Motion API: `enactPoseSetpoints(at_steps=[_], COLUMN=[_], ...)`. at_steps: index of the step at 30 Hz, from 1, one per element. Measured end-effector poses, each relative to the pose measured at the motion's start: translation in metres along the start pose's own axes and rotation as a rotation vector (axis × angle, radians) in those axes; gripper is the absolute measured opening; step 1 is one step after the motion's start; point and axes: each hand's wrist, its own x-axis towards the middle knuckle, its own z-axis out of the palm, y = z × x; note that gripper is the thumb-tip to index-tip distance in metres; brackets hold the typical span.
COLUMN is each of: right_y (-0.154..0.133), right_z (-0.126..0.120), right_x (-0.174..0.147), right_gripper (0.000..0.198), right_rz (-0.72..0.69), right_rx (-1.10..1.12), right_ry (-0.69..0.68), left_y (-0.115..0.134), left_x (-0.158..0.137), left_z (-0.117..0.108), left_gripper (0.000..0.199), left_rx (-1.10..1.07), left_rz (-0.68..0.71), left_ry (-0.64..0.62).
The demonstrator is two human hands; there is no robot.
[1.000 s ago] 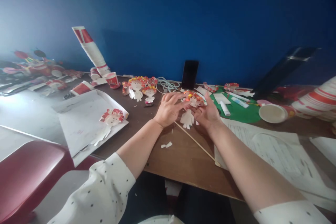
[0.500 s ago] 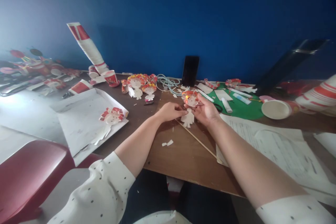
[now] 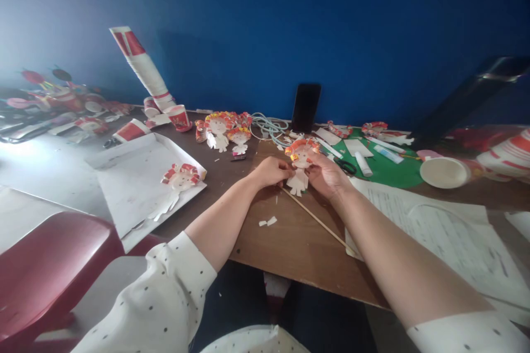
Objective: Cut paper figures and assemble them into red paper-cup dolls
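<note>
Above the brown tabletop [image 3: 285, 248], the right hand [image 3: 330, 178] grasps the paper doll [image 3: 301, 161]; whether the left hand [image 3: 270, 171] grips is unclear. Excess finger pressure could crease it.

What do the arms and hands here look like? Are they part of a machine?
No, they are a person's. The left hand and right hand wear no gloves, and no watch or bracelet shows. The left sleeve and right sleeve are white with small dark dots, and both end well short of the hands.
</note>
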Motion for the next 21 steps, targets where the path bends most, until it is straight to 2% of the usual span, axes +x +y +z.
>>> enactPoseSetpoints(at_steps=[7,21], right_y=[0.0002,0.0022], right_z=[-0.0008,-0.0024], right_x=[0.0003,0.0000], right_gripper=[0.026,0.031], right_rz=[0.000,-0.001], right_rx=[-0.004,-0.044], right_ry=[0.024,0.041], left_y=[0.0034,0.0023], left_x=[0.0000,0.0004], left_z=[0.0020,0.0022], left_gripper=[0.017,0.017], left_rx=[-0.111,-0.124], left_rz=[-0.044,-0.033], left_ry=[-0.038,-0.040])
